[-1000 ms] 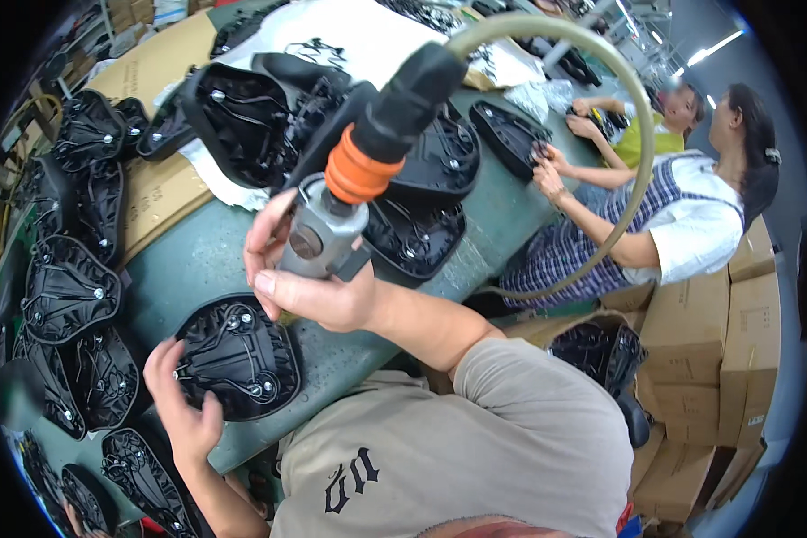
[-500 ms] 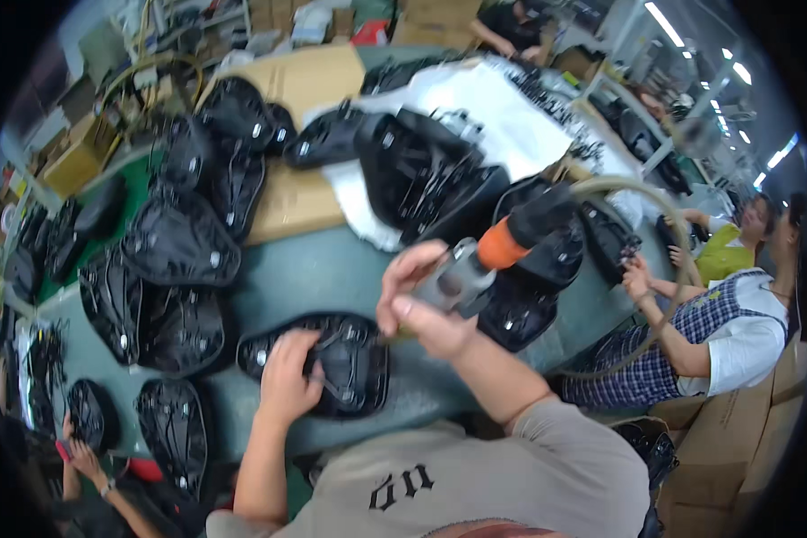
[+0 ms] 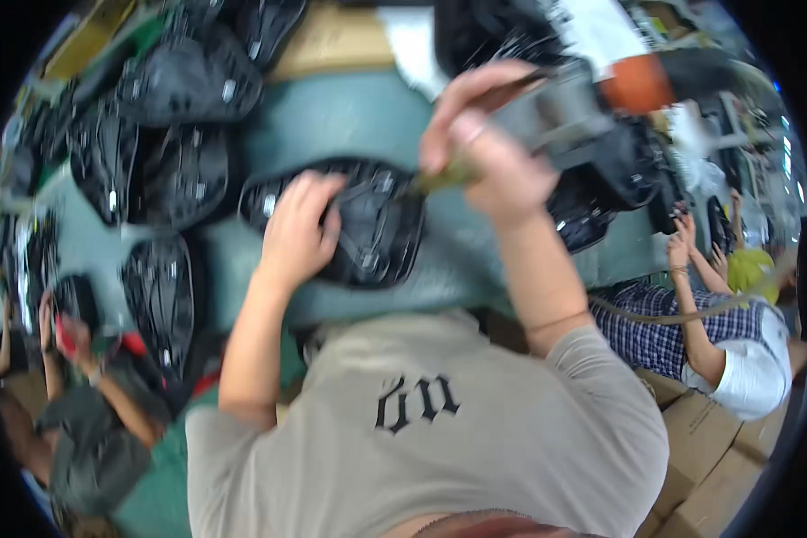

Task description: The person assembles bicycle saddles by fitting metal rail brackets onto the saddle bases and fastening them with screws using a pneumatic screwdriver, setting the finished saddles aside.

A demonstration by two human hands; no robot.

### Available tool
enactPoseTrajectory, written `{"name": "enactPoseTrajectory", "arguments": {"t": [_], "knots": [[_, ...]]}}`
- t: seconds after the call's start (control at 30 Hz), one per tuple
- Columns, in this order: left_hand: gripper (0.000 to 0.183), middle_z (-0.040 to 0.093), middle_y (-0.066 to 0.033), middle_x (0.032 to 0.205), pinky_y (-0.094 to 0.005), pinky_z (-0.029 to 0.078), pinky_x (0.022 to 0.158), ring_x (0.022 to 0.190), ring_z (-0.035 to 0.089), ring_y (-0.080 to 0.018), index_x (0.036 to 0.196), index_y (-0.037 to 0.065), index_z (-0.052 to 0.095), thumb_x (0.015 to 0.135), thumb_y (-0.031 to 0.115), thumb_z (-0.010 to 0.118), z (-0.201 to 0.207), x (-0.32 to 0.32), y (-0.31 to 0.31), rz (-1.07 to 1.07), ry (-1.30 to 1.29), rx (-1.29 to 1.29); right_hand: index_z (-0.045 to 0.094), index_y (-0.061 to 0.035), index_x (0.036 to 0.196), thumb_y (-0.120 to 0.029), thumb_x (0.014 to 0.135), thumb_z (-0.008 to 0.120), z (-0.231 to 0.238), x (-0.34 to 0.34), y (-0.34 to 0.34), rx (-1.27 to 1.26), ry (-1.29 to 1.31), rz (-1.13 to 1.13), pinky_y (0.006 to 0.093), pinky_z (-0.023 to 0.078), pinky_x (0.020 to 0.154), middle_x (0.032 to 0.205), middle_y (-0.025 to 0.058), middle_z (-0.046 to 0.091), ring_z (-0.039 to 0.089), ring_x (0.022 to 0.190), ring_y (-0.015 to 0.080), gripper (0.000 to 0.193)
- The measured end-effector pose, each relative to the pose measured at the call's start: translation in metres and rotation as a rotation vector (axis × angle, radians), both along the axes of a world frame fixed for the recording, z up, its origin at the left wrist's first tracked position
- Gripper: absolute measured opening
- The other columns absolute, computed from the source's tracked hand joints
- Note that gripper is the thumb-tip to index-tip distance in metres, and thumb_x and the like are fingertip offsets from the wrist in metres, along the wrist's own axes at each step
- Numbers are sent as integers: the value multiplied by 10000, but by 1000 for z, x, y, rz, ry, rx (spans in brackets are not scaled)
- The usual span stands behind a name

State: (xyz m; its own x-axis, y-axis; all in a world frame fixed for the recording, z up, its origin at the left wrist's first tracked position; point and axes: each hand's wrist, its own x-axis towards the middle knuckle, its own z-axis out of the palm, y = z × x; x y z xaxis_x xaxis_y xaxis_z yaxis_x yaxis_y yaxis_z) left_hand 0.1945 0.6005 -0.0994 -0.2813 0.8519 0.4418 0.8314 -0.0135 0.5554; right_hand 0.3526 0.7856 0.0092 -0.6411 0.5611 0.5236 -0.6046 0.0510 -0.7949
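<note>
An elongated black seat (image 3: pixel 381 229) lies underside up on the green table, ribs and fittings showing. My left hand (image 3: pixel 300 229) rests across its left half, fingers laid over the near rim and thumb apart. Above the seat's right end, my right hand (image 3: pixel 502 161) is closed around an air tool (image 3: pixel 565 108), blurred by motion. The tool has a grey metal body, an orange band and a black end pointing right. Its yellowish tip is close to the seat's right rim; I cannot tell whether they touch.
More black seats lie to the left, one upturned seat (image 3: pixel 161 291) nearest. Others are stacked behind my right hand. A hose (image 3: pixel 690 316) crosses at the right, by a person in a checked garment (image 3: pixel 641 332). Another person's hand (image 3: pixel 79 345) is at the lower left. Cardboard boxes (image 3: pixel 690 448) stand lower right.
The view has tilted down, so the table appears higher. My right hand has swung the tool from slanting up-right to nearly level. My left hand stays on the seat.
</note>
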Motion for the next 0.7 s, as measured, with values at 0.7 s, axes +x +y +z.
{"name": "enactPoseTrajectory", "arguments": {"t": [0.7], "knots": [[364, 627, -102, 983, -415, 542, 864, 981, 641, -314, 1092, 54, 644, 737, -26, 657, -16, -9, -4, 71, 40, 35, 567, -6, 1146, -38, 942, 502, -48, -52, 29, -66, -141, 289, 452, 514, 704, 956, 176, 621, 606, 690, 258, 217]]}}
